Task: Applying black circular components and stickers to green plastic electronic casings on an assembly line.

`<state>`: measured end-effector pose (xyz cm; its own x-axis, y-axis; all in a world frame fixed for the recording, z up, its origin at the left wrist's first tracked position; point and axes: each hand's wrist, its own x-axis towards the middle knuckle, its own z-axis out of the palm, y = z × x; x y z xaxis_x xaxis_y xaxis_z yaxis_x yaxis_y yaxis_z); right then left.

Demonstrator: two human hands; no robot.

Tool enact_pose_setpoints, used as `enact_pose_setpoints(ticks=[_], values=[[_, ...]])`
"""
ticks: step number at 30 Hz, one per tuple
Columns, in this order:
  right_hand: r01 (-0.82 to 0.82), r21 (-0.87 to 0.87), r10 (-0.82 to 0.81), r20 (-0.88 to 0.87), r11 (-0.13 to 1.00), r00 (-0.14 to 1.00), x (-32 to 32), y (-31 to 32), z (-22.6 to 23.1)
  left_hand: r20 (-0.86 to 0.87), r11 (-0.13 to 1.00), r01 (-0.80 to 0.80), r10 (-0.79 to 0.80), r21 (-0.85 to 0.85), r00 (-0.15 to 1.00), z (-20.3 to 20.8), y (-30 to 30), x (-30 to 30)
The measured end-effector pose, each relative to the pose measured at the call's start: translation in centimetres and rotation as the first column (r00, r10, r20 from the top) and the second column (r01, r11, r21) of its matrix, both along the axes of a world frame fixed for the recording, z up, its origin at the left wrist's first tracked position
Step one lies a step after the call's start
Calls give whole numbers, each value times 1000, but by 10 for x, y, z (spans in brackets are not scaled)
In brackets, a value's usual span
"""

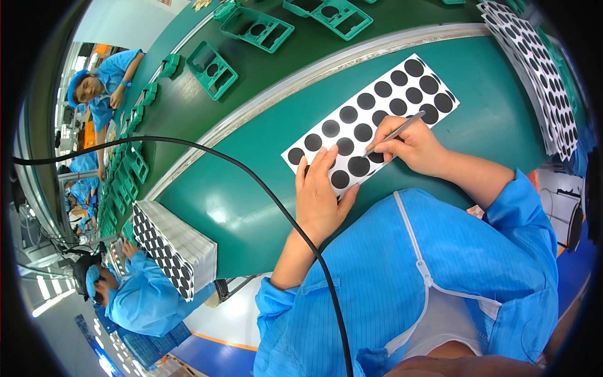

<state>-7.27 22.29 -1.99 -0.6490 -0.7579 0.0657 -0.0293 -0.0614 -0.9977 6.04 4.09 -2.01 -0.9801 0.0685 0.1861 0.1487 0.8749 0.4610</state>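
Note:
A white sheet with rows of round black stickers lies slanted on the green worktable in front of me. My left hand rests on its lower left part, fingers stretched out flat over the sheet. Pinched in my right hand is a pair of metal tweezers. The tips point down at the sheet, close to a black sticker in the row nearest me. Whether they touch that sticker's edge I cannot tell. My right hand covers part of the near row.
Stacks of similar dotted sheets stand left and far right. Behind a metal rail, a conveyor carries green plastic frames. A black cable crosses the view. Co-workers in blue sit at left and far left.

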Motion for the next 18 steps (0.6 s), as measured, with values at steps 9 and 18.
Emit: enact_pose_setpoints(ticks=[9,18], values=[[116,-336,48,441,935,896,-20,8,-4,39,995,-59,55,84,998,7,-4,-4],[297,-195,-236,284,935,929,-21,19,-19,-187,963,-23,75,268,979,2,-7,6]])
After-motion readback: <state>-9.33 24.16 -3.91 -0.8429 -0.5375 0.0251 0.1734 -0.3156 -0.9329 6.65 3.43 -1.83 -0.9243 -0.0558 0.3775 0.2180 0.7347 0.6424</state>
